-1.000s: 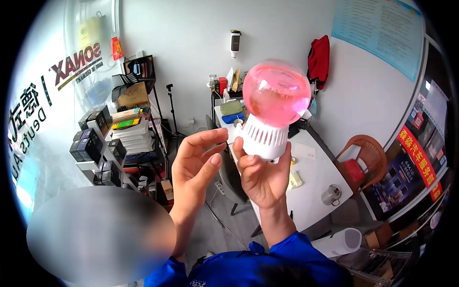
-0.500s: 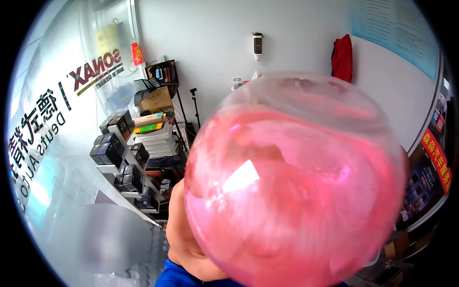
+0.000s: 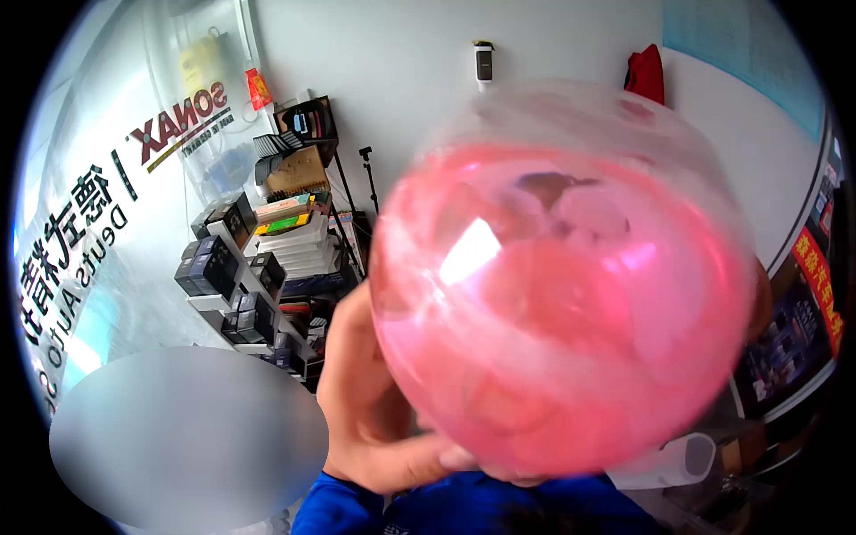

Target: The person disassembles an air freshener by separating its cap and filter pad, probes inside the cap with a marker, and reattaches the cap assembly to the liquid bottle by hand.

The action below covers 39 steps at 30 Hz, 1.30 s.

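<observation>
A large round clear container [image 3: 562, 294] with pink liquid in it fills the middle of the view, close to the camera. Its upper part is clear above the liquid, and bubbles or reflections blur the inside. My left hand [image 3: 366, 419] wraps around its left and lower side, with the thumb pressed along the bottom. Only a sliver of my right hand [image 3: 761, 299] shows against the container's right side. The rest of that hand is hidden behind it. My blue sleeves or clothing [image 3: 428, 499] lie below.
At left, a glass wall carries mirrored lettering [image 3: 183, 120]. Beside it, a shelf holds several dark boxes [image 3: 207, 266] and stacked packages [image 3: 299, 245]. A thin black stand [image 3: 368, 178] and a wall dispenser [image 3: 483, 62] are behind. A red cloth [image 3: 646, 75] hangs right. A white cylinder [image 3: 678, 459] lies lower right.
The container has shifted up and slightly right in view, and the liquid inside has moved. More of my left hand and its thumb now show beneath it.
</observation>
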Motion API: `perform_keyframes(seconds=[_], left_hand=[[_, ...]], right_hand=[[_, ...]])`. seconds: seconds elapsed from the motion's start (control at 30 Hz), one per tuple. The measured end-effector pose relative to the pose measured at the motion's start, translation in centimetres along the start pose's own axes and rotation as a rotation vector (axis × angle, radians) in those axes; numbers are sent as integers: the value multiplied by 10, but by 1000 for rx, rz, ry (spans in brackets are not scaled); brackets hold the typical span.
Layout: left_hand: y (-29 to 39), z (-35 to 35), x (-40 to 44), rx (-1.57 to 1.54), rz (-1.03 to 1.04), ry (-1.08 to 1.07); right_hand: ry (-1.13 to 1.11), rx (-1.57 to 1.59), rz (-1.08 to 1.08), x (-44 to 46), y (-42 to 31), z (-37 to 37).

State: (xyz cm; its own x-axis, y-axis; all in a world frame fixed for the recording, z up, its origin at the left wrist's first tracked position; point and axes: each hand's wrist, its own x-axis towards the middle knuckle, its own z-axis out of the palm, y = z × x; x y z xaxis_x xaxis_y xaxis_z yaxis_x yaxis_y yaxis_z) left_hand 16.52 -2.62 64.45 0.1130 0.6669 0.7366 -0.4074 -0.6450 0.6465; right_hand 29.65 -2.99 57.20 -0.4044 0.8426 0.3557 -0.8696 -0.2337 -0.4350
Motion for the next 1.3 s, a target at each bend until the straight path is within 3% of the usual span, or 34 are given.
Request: perform_keyframes(seconds=[0.13, 0.17, 0.2, 0.5, 0.6, 0.87, 1.1, 1.27, 1.3], left_hand=[[2, 12, 16, 8, -57, 253], [2, 11, 19, 36, -55, 256], [2, 11, 22, 65, -52, 259], [-26, -18, 23, 196, -120, 134], [-32, -25, 18, 215, -180, 181], [-35, -29, 8, 321, -225, 223], [-36, -48, -8, 507, -359, 196], [-54, -39, -20, 475, -374, 309], [-57, -37, -23, 441, -391, 331]], right_hand=[[30, -6, -156, 24, -2, 9], [39, 1, -183, 32, -1, 11], [-19, -86, -368, 42, 1, 15], [-16, -257, -649, 71, 31, -21], [46, -375, -631, 75, 41, -32], [2, -607, -960, 91, 63, -46], [-35, -671, -987, 88, 84, -71], [361, -980, -775, 65, 86, -90], [334, -991, -752, 63, 86, -93]])
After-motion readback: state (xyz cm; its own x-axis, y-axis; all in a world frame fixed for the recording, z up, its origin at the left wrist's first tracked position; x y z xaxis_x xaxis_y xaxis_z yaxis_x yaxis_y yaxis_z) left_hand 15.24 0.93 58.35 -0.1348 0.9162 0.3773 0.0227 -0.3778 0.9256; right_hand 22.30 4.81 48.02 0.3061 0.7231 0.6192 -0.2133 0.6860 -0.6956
